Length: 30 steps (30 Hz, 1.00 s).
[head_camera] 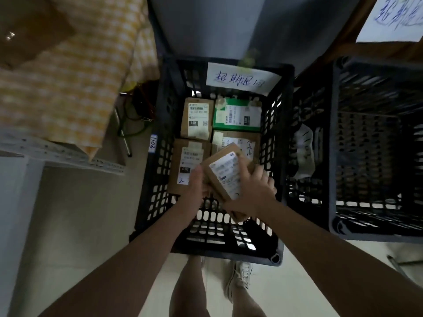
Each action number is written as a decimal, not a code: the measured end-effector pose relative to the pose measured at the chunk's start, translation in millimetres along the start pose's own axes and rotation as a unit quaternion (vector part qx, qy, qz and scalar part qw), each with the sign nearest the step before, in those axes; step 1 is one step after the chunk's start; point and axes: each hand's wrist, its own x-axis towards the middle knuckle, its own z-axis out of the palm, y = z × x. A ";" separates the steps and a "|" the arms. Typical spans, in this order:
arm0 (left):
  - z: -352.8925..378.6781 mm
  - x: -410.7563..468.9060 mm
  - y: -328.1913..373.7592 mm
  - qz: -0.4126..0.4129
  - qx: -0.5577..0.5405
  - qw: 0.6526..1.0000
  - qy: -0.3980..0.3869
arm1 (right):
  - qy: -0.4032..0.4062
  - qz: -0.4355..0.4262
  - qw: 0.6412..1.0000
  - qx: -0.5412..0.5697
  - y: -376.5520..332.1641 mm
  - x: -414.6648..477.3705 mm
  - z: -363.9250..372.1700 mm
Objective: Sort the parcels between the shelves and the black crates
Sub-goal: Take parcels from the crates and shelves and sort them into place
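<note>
A black crate with a handwritten paper label stands on the floor below me. Inside lie three brown parcels and a green parcel, each with a white shipping label. Over the crate's near half both my hands hold a small brown parcel, tilted. My left hand grips its left edge. My right hand grips its right side, fingers curled over the top.
A second black crate stands to the right, with a white bag between the two. A metal shelf with a yellow checked cloth is at left. Cables lie on the floor behind it. My legs and white shoes show below.
</note>
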 end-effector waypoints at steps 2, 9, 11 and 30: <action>-13.8 7.1 -8.0 0.040 0.043 0.998 0.036 | 0.000 -0.063 0.996 -0.058 9.3 13.2 2.0; -41.1 42.4 -47.7 0.033 0.283 0.957 0.052 | -0.021 -0.173 0.963 -0.208 27.4 42.2 28.0; -37.8 49.4 -58.1 0.019 0.283 0.958 0.043 | -0.008 -0.170 0.959 -0.226 29.2 50.5 39.0; -34.3 129.2 -101.3 0.110 0.652 0.750 0.017 | 0.002 -0.092 0.979 -0.184 36.7 112.6 104.2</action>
